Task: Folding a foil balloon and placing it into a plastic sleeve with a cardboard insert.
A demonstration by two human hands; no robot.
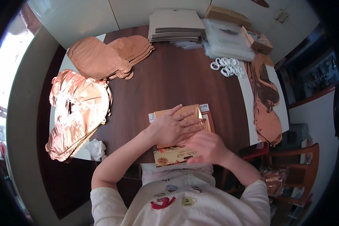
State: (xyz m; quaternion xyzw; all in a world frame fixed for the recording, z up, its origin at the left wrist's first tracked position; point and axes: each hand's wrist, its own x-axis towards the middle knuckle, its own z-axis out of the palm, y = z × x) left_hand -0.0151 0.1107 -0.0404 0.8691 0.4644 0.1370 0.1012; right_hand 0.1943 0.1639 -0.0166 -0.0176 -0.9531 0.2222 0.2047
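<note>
My left hand [174,127] lies flat with its fingers spread, pressing on a folded gold-coloured foil piece [190,110]. Under the foil is a printed cardboard sleeve or card [168,157] in cream and brown, near the table's front edge. My right hand [207,147] is just over the card's right side, close to the left fingertips. Motion smears its fingers, and whether anything is in them is hidden. A white label [204,107] shows at the card's far right corner.
Flat copper foil balloons lie in stacks at left [81,100], far left [98,56] and right [267,122]. White ribbon rolls [226,67], clear plastic bags [228,37] and grey cardboard sheets [175,22] are at the back. Crumpled white paper [96,149] sits front left; a wooden chair [309,165] stands right.
</note>
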